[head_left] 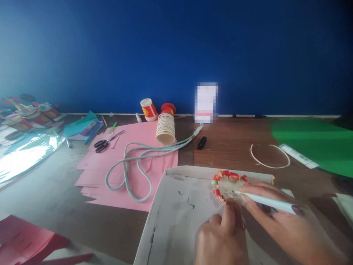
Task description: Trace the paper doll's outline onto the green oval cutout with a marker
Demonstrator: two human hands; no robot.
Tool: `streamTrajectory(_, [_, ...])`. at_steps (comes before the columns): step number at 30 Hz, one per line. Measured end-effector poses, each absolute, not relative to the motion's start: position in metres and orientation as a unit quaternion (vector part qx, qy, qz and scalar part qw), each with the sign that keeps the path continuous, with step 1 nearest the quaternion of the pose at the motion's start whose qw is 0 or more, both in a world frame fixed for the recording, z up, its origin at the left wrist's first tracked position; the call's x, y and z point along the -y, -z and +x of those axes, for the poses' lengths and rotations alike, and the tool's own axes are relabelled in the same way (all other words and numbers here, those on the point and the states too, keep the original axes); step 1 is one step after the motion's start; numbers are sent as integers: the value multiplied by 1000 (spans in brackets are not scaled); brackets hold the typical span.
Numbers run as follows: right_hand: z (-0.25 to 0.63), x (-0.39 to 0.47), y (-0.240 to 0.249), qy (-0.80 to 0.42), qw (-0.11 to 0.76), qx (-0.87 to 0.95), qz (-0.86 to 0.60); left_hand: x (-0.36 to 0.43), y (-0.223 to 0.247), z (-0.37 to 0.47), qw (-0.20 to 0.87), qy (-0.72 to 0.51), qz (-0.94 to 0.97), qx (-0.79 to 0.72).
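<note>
A small round piece point(230, 187) with a pale centre, small dark marks and a ring of red, yellow and green curled tabs lies over a white box lid point(176, 213). My left hand point(223, 235) is closed on its near edge, fingers pinched together. In my right hand point(278, 213) is a white marker point(267, 201), gripped between thumb and fingers, its tip over the pale centre. The underside of the piece is hidden.
Pink paper sheets point(132, 134) lie left of the lid, with scissors point(106, 142), a looped grey lanyard point(138, 151) and stacked paper cups point(165, 129). A black cap point(202, 142), a cream ring point(255, 158) and green sheet point(314, 143) lie beyond the lid.
</note>
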State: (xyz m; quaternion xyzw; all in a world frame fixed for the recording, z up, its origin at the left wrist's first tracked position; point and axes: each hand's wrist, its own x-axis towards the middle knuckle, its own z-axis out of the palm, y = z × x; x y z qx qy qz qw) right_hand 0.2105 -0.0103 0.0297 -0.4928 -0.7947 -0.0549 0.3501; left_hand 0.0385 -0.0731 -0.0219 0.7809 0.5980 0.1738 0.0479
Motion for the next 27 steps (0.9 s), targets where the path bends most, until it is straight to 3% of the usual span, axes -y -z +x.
streamTrajectory(19, [211, 12, -34, 19, 365, 783, -504, 72, 25, 52, 138, -194, 742, -627])
streamTrajectory(27, [230, 10, -40, -78, 341, 645, -679, 71, 29, 48, 75, -195, 769, -605])
